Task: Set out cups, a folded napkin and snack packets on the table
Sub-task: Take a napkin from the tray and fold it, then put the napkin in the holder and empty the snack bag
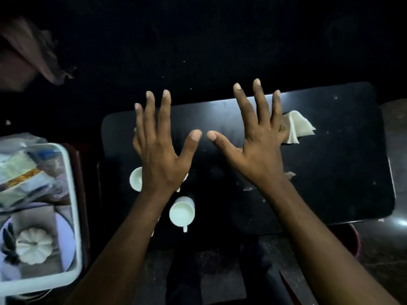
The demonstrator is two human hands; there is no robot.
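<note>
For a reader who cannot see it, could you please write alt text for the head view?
Two empty hands, left hand and right hand, spread open above a black table holding two white cups and a folded napkin; a white tray sits left.

left hand point(160, 159), right hand point(255, 148) spread above table point(330, 172); cups point(182, 213)

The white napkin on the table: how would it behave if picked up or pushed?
The napkin looks thin and loosely folded, with layers fanned apart, so it would probably flop and unfold when lifted. Pushed, it would likely crumple or slide easily on the smooth dark table.
</note>
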